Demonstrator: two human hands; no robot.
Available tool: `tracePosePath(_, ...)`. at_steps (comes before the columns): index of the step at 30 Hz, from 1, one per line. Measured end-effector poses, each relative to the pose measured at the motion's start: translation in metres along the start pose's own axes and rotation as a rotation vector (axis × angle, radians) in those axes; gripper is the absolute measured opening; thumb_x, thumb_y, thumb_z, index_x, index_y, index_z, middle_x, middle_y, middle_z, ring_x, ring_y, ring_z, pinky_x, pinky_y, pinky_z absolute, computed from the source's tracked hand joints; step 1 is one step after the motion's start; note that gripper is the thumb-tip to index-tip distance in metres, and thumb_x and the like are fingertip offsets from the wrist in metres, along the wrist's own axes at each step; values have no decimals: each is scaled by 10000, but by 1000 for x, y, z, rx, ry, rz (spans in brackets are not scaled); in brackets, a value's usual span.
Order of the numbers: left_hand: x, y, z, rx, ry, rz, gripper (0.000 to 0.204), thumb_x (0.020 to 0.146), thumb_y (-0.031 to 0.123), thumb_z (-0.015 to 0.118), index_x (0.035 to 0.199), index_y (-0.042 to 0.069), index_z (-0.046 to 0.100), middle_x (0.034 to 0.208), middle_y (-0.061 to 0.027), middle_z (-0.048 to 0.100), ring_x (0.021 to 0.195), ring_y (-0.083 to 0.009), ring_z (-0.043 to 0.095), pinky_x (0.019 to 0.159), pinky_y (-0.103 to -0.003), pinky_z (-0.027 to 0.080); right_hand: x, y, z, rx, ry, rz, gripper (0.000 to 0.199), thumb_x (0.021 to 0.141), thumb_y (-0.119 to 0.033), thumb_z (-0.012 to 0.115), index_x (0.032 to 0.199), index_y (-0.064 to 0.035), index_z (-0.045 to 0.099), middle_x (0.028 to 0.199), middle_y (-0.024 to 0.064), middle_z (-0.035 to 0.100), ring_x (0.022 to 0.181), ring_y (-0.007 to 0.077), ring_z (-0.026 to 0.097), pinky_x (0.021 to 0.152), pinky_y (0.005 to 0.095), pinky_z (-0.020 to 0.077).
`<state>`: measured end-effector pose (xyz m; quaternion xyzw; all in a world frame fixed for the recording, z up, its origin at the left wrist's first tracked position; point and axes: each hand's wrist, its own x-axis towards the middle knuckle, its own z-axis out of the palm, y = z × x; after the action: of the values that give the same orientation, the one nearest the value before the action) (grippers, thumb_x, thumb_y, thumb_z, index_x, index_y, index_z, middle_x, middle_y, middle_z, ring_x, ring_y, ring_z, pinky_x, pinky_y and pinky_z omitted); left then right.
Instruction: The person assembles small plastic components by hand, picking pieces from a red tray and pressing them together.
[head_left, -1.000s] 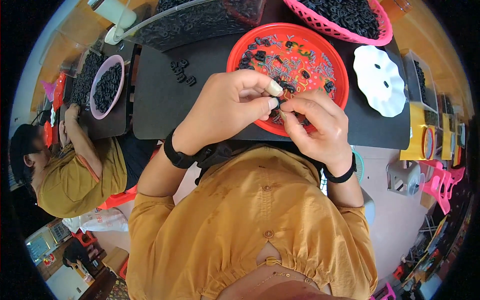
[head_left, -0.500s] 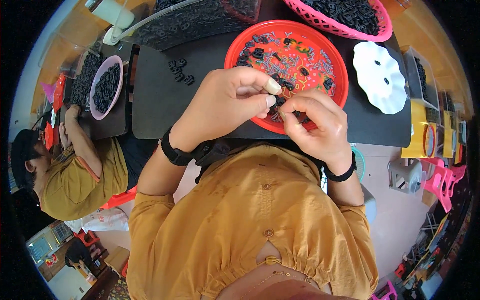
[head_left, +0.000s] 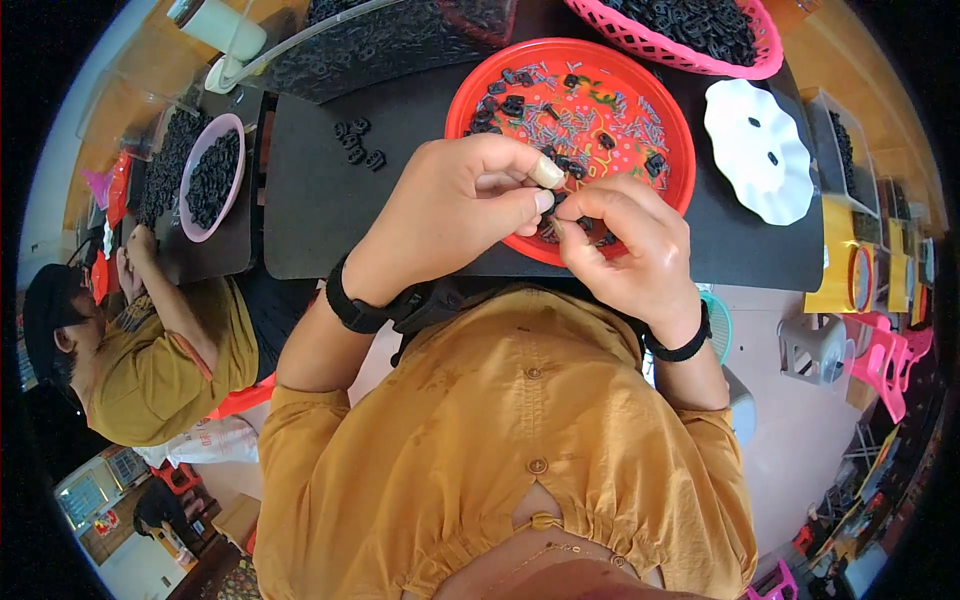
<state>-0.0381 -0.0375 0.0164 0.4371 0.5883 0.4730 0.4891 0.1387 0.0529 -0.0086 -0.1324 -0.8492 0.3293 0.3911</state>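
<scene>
Over the near edge of a round red tray point(head_left: 682, 150), my left hand point(head_left: 440, 205) is closed, with a small black plastic part point(head_left: 557, 204) pinched between thumb and fingers. Against that part, my right hand point(head_left: 640, 240) closes its thumb and index finger; whatever lies between those fingertips is too small to make out. Short grey screws point(head_left: 640, 125) are scattered across the tray's patterned bottom. Among them lie several black plastic parts point(head_left: 513, 105), mostly along the left side and under my hands.
A pink basket point(head_left: 770, 62) of black pieces stands behind the tray, a clear bin point(head_left: 390, 65) to its left. Right is a white scalloped plate point(head_left: 740, 180) with two black pieces. Loose black parts point(head_left: 357, 142) lie left. A co-worker point(head_left: 170, 370) sits by a pale pink bowl point(head_left: 238, 190).
My hands stay together at the black part, with the right fingertips shifted slightly left. The co-worker at the left has moved a little.
</scene>
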Motion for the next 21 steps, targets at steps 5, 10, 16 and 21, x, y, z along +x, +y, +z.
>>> tracePosePath(5,0,-2,0,-18,-11,2,179,867,8,641,1044,-16,634,887,-41,667,748,-86,627,695,-226,527,1,0,-1,-19,-1,-26,127,714,3,700,805,-42,623,747,88,613,639,228,621,567,321,509)
tracePosePath(10,-1,1,-3,-15,-60,-26,183,869,16,642,1048,-18,635,899,-48,668,742,-91,627,691,-230,528,-1,2,-4,-8,-36,-36,136,710,12,700,808,-40,623,740,89,610,639,230,619,570,318,510)
tracePosePath(16,-2,0,-22,-49,-58,-42,200,875,39,644,1066,-20,633,934,-52,674,750,-96,627,708,-236,528,0,3,-18,-11,-56,-25,152,705,9,711,828,-34,633,764,98,624,656,227,629,592,314,519)
tracePosePath(21,-2,0,-16,-68,-65,-38,206,878,45,642,1073,-22,629,942,-52,673,759,-95,627,711,-234,527,3,-4,-8,16,-59,21,154,705,-8,717,835,-31,638,789,110,631,678,233,636,592,314,520)
